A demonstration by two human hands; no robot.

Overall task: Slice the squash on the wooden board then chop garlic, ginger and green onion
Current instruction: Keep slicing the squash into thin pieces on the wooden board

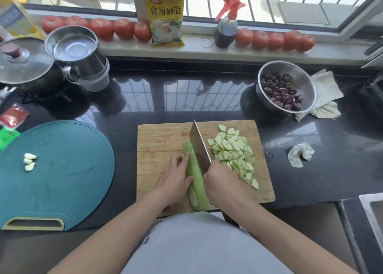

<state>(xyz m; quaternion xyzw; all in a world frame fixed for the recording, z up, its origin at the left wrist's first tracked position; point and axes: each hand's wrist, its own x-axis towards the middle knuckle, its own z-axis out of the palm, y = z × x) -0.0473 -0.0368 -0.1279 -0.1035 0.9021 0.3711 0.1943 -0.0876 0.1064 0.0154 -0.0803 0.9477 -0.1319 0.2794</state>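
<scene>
Far to the left of the left hand [176, 175], three peeled garlic cloves [30, 161] are seen on a round teal cutting board [62, 182]; they are whole and not yet chopped. No ginger and no green onion can be found in the view.

The left hand is laid on the squash [195, 182], with the fingers curled over its left side and the thumb against it, so the squash is held steady on the wooden board [161, 147]. The squash is a long pale green piece, lying lengthwise away from the person, between the two hands.

Just to the right of it, the right hand [224, 183] is closed around the handle of a cleaver [200, 144]; the handle itself is hidden inside the fist. The blade is stood against the right side of the squash, near its far end, with the edge down.

To the right of the right hand, a heap of thin squash slices [235, 152] is spread on the same board. Further right, on the black bench [310, 170], a crumpled cloth [300, 154] is lying.

It is judged that the slicing is well advanced but not finished, because one long piece is still uncut. The garlic, ginger and green onion are all left to be done.
</scene>
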